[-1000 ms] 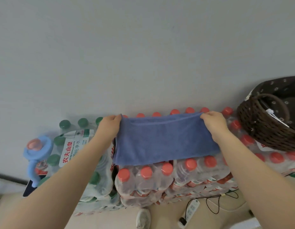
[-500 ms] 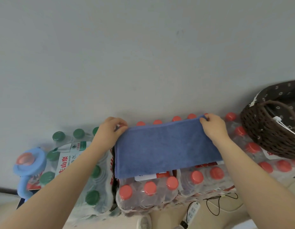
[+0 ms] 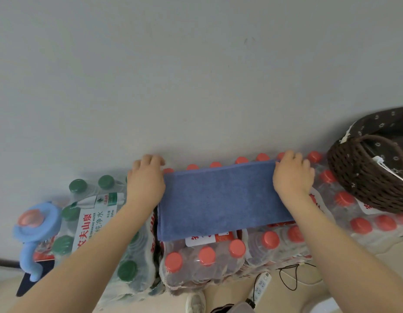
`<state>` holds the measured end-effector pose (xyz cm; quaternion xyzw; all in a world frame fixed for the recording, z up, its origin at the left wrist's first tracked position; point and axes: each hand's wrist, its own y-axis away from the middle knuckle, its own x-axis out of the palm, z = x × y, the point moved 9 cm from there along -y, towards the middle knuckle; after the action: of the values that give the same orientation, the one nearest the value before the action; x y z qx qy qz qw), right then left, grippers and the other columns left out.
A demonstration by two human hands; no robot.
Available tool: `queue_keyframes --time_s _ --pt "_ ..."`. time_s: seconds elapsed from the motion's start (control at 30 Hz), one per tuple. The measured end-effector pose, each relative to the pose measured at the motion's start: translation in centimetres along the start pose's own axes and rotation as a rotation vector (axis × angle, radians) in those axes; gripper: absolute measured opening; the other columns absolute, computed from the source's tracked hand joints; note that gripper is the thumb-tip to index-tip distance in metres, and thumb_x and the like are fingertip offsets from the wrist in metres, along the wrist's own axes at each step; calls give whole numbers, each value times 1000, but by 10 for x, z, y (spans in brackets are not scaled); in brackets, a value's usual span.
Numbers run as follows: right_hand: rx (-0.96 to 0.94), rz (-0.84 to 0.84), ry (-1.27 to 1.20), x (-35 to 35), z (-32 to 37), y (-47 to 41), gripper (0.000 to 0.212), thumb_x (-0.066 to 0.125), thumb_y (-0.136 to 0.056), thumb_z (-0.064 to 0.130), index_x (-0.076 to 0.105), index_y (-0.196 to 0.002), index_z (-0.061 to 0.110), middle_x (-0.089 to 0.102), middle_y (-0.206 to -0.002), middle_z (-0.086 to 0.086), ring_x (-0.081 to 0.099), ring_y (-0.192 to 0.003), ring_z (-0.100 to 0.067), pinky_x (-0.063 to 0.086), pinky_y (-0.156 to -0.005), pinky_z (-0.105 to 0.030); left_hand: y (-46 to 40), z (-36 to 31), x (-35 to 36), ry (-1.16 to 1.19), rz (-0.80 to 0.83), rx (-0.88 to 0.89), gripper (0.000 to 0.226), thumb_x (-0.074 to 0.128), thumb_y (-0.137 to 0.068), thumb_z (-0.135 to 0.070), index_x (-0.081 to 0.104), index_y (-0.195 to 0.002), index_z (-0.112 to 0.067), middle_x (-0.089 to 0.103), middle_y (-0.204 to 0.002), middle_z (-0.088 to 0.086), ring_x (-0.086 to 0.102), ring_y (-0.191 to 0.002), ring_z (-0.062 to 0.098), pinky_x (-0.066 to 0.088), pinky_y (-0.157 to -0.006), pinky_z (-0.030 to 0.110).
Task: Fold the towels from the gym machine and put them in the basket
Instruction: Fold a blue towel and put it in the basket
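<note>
A blue towel lies folded into a flat rectangle on top of shrink-wrapped packs of red-capped bottles. My left hand sits at the towel's far left corner with its fingers curled over the edge; the thumb is hidden. My right hand grips the far right corner, fingers bent over the cloth. The dark brown wicker basket with a dotted fabric lining stands on the bottle packs at the right, a short way from my right hand.
A pack of green-capped bottles sits to the left, with a blue plastic hook-shaped object beside it. A grey wall rises right behind the packs. A power strip and black cable lie on the floor below.
The towel has settled flat on the bottle packs, its far edge now near the wall. Both hands stay at its far corners, pulled slightly apart.
</note>
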<state>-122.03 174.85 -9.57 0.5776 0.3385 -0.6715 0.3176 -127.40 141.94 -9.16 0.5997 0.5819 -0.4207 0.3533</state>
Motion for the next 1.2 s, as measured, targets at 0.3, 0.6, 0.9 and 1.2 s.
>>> queue_keyframes --time_s 0.3,0.6,0.9,1.2 --pt "-838 343 -39 41 111 94 72 3 -87 53 2 -149 17 -3 -158 -1 -1 -145 -14 0 -119 -32 52 -77 73 -206 309 466 97 -13 -71 -69 -1 -148 -10 -5 -157 6 -5 -145 16 -11 -112 24" --pt "-280 348 -88 33 -19 43 65 20 -98 45 -1 -149 11 -1 -158 -4 1 -145 -20 7 -119 -40 57 -41 57 -292 289 234 146 -28 -34 -91 2 -147 -4 1 -157 13 0 -145 24 -5 -115 31" --pt "49 403 -377 21 -45 35 53 56 -87 39 49 -125 2 30 -144 -18 26 -134 -35 30 -105 -43 69 -172 94 -211 383 529 88 29 -86 -67 -4 -148 -12 -11 -157 4 -7 -145 18 -4 -118 33" --pt "-32 581 -980 -1 -14 33 43 62 -81 4 45 -120 6 56 -106 -6 56 -93 -23 47 -78 -34 76 -178 103 -31 462 470 81 48 -90 -47 3 -148 -12 -10 -157 4 -1 -145 17 7 -117 29"
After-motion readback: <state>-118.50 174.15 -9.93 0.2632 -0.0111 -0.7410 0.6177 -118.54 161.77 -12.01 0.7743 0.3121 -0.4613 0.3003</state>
